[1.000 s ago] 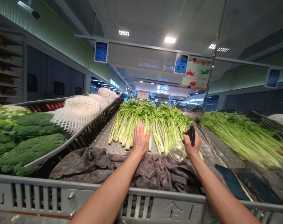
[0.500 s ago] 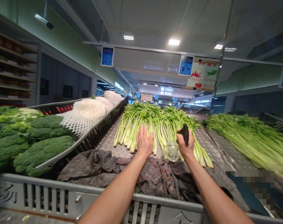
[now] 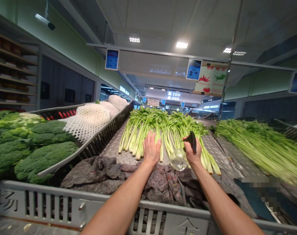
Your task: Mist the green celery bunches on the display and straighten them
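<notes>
My left hand (image 3: pixel 151 149) lies flat, fingers together, on the stalk ends of a row of green celery bunches (image 3: pixel 163 130) laid on a ribbed metal display tray (image 3: pixel 111 150). My right hand (image 3: pixel 192 152) is closed round the black trigger head of a clear spray bottle (image 3: pixel 179 159), held tilted over the celery to the right of the left hand. The bottle's body hangs below the fist.
A crumpled grey-brown cloth (image 3: pixel 128 176) lies at the tray's near end behind a slotted metal rail (image 3: pixel 65 204). Broccoli (image 3: pixel 38 153) and net-wrapped white produce (image 3: pixel 91 119) fill the left bin. More celery (image 3: pixel 258 147) lies on the right. Price signs (image 3: pixel 193 69) hang overhead.
The view has swung slightly right and steadied. Both hands stayed on the celery; the right hand with the spray bottle shifted a little left and lower.
</notes>
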Action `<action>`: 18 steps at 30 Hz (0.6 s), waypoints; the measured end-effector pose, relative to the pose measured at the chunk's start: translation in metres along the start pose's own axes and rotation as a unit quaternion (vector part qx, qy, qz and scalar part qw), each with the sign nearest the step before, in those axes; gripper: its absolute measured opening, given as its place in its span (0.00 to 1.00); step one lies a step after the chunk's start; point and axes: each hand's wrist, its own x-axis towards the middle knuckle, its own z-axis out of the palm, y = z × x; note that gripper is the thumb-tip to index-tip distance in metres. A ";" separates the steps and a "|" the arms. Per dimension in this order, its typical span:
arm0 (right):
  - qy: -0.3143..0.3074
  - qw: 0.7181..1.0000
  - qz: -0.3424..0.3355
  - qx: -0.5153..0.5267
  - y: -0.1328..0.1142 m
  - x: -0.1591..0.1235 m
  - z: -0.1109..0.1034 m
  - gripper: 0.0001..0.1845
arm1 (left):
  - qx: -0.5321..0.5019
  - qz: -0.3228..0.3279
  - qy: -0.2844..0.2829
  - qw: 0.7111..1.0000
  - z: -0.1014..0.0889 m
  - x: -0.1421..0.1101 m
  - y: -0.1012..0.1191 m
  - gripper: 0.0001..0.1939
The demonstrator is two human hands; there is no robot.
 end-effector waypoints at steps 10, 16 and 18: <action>-0.066 0.997 -0.029 0.005 -0.010 -0.005 0.001 0.13 | 0.005 0.001 -0.001 1.000 0.002 0.000 -0.001 0.24; -0.095 0.995 -0.032 0.010 -0.013 -0.007 0.004 0.11 | 0.008 0.003 -0.008 1.000 0.002 -0.001 0.000 0.23; -0.091 0.995 -0.028 0.001 -0.012 -0.008 0.004 0.12 | 0.009 0.004 -0.010 1.000 0.002 -0.001 0.000 0.23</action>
